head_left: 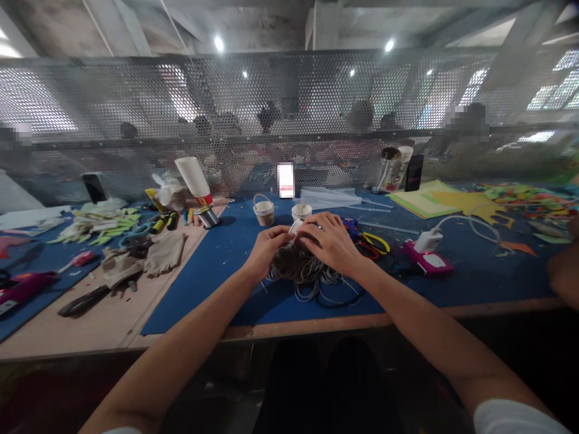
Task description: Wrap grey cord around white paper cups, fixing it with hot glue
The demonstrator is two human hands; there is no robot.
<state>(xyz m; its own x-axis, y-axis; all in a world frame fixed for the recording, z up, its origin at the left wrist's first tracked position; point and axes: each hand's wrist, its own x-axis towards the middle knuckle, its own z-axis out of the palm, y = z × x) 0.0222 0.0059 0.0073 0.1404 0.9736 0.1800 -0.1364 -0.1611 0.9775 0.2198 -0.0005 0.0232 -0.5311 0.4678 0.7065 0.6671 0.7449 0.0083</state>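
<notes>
My left hand pinches the left side of a small white piece, probably a paper cup part. My right hand, with a ring on one finger, curls over the right side of the same piece. Both hands are above a tangled bundle of grey cord on the blue mat. Just beyond them stand a small cup with a looped handle and a second white cup, partly behind my right hand.
Stacked paper cups lean at the back left. Gloves and scissors lie left. Yellow-handled pliers and a pink box with a white charger are right. Coloured paper lies further back. Another person's arm shows far right.
</notes>
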